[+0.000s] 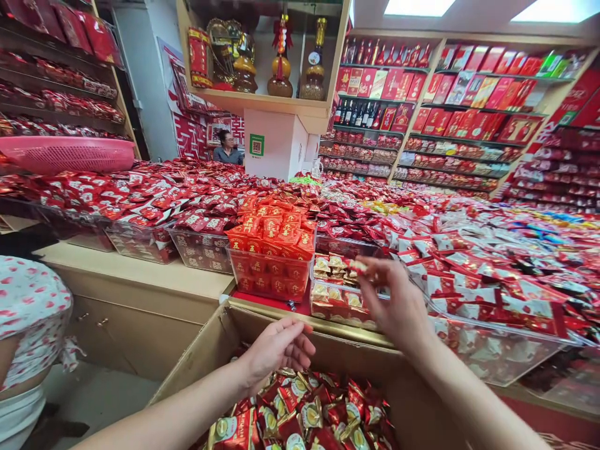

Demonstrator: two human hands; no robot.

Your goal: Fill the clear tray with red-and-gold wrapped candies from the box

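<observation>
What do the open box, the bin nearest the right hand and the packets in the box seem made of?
Box: likely cardboard, matte brown, thick edges.
Bin: probably clear plastic, glossy, see-through walls.
Packets: apparently shiny red-and-gold film or foil, given crinkled highlights.

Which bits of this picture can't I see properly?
In the head view:
- Cardboard box bottom: hidden under the heaped packets.
- Held sweet: partly covered by the right hand's fingers; its print is too small to read.
- Person in the patterned top: cut off by the left edge.
- Green sign's small lettering: too tiny to read.
</observation>
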